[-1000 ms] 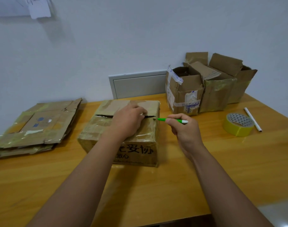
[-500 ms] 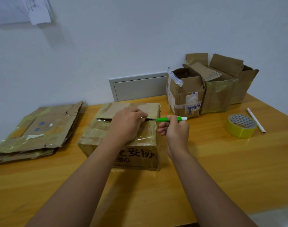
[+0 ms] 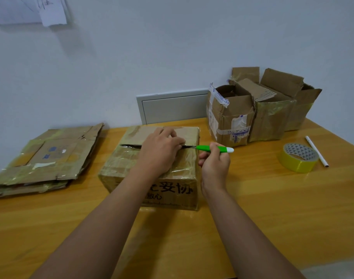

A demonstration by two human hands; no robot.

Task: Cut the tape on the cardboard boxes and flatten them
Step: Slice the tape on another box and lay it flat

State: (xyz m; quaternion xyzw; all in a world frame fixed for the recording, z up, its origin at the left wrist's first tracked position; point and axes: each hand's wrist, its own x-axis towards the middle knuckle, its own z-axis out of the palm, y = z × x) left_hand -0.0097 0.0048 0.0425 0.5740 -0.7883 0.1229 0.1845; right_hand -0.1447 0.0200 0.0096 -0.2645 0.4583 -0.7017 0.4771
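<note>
Two bare hands are working over a wooden table, where a taped cardboard box is sitting at the centre, its top seam already showing a dark slit toward the left. Beside it on the left a stack of flattened boxes is lying, and three open boxes are waiting at the back right against the wall. The left hand is pressing down on the box top, fingers loosely curved over the seam and gripping nothing. The right hand is clenching a green cutter, its tip entering the seam at the box's right edge, just beside the left fingertips. That closeness is looking like the main hazard: a sudden slip through the tape could be carrying the blade into the bracing fingers. Glossy tape wrapping the top may be snagging the blade and tearing cardboard instead. A yellow tape roll and a white pen are lying near the right edge, well apart from the work.
</note>
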